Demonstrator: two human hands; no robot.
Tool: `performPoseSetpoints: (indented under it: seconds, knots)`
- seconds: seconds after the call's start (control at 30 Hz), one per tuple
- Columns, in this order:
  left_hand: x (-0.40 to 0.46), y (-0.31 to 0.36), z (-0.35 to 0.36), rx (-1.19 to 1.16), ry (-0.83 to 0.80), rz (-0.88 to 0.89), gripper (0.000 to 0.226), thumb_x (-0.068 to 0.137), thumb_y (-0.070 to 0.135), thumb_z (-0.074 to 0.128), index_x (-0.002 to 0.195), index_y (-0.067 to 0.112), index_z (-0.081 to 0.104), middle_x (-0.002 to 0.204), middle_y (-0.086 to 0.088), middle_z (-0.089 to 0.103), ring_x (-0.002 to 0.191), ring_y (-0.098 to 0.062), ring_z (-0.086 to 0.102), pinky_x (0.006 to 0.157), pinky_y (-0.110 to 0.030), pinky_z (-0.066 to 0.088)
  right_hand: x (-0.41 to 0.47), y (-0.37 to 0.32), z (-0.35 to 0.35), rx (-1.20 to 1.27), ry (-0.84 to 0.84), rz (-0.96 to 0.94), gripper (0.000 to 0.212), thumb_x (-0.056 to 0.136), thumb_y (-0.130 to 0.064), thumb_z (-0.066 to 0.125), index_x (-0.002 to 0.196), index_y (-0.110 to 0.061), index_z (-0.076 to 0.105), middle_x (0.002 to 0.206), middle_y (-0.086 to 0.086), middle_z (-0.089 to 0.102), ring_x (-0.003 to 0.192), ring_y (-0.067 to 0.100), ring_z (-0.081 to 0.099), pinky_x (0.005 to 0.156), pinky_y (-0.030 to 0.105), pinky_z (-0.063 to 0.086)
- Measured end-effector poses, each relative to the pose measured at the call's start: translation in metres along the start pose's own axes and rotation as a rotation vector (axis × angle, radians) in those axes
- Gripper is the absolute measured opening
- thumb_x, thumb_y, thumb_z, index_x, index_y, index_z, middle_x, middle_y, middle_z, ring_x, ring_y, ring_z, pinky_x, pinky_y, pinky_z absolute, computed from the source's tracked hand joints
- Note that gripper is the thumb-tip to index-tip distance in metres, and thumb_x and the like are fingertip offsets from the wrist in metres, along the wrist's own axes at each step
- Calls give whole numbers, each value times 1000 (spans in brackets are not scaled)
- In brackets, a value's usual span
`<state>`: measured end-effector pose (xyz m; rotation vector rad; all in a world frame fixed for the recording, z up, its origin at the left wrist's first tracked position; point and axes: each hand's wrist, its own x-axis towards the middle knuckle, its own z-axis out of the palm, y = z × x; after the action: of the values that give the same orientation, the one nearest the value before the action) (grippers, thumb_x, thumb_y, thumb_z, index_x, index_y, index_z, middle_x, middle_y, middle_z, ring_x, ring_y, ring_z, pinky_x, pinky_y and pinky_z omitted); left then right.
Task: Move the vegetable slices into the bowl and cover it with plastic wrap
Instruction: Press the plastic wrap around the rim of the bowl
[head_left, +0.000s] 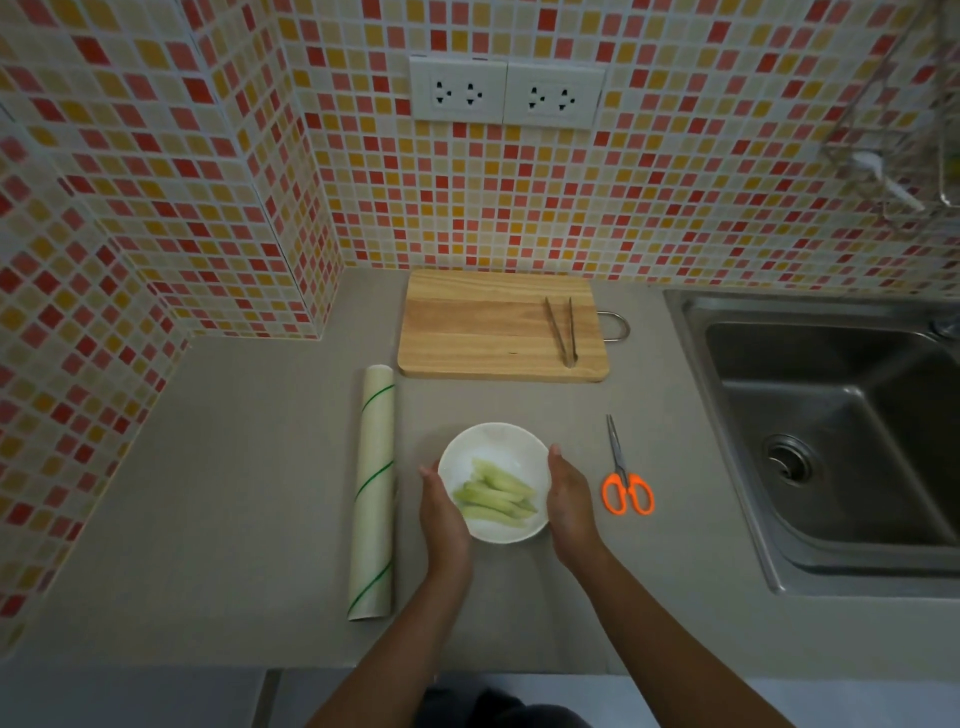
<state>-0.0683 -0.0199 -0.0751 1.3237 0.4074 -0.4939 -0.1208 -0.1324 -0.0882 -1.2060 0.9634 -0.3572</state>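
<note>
My left hand (441, 514) and my right hand (569, 501) are on the two sides of the white bowl (493, 441). My fingers look mostly straight and lie along its rim. I cannot tell if they press on the bowl or just sit beside it. The left hand hides part of the bowl's left edge.

The bowl stands on the gray table (234, 493), near me. The pale green vegetable slices (496, 496) lie inside it in a small pile. The top of the bowl looks a bit cloudy, and I cannot tell if wrap is over it.

The roll of plastic wrap (373, 493) lies just left of the bowl. It has green stripes, and I can read no words on it. The orange-handled scissors (626, 475) lie to the right. Far from me is the wooden cutting board (483, 327) with metal tongs (563, 330) on it. The sink (831, 415) is cut off at the right edge.
</note>
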Motion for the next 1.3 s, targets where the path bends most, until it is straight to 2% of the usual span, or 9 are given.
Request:
performPoseSetpoints:
  seconds: [0.13,0.27,0.4,0.53,0.73,0.87,1.0,1.17,1.3]
  knots:
    - [13,3,0,75,-36,17,58,101,45,24,134,7,52,136,-16,56,126,-30,53,112,-47,38,-2,0,0,-4,4,-35,40,101,-35,38,85,-13,68,84,2,71,74,10,66,69,26,53]
    - [16,1,-4,150,-83,58,49,102,43,26,121,13,59,127,-13,62,117,-27,58,102,-39,46,-1,-2,-4,65,-23,-5,35,102,-29,38,90,-11,66,89,6,68,83,17,63,79,33,49]
    - [15,4,-7,284,-104,148,48,103,40,24,122,15,61,124,-14,64,116,-28,59,105,-44,45,3,-6,-10,103,-97,25,31,100,-21,40,86,-18,68,81,-3,71,76,8,65,67,21,52]
    - [15,4,-10,364,-127,189,49,103,39,23,122,14,61,123,-11,64,114,-24,59,105,-43,44,7,-12,-11,95,-172,88,33,100,-29,41,90,-14,69,80,0,74,75,12,69,73,31,51]
    - [18,4,-15,410,-132,224,44,103,36,25,112,15,62,114,-6,64,107,-21,59,96,-34,45,8,-14,-15,155,-274,70,32,99,-16,40,115,-1,62,113,18,62,108,29,56,103,45,40]
    - [21,7,-15,473,-162,226,37,103,36,26,105,18,59,109,-4,62,102,-19,56,92,-29,40,6,-14,-14,129,-267,79,36,102,-27,35,96,-9,66,95,12,66,96,27,60,94,41,45]
    - [33,10,-19,545,-212,207,53,103,40,22,122,9,61,122,-8,63,112,-21,58,98,-32,42,13,-19,-16,-97,-239,45,48,101,-40,34,88,-14,71,83,2,74,79,16,68,69,22,55]
    - [39,22,-18,478,-229,207,52,102,44,18,142,24,45,145,0,50,133,-15,46,116,-37,30,22,-31,-20,-44,-274,19,41,101,-41,31,114,-21,64,119,4,66,104,8,62,92,26,45]
    - [28,21,-8,321,-239,145,53,100,50,21,131,27,57,134,1,61,124,-16,54,108,-33,39,17,-37,-6,-51,-373,77,51,100,-44,33,121,-10,64,118,5,68,108,15,64,98,32,47]
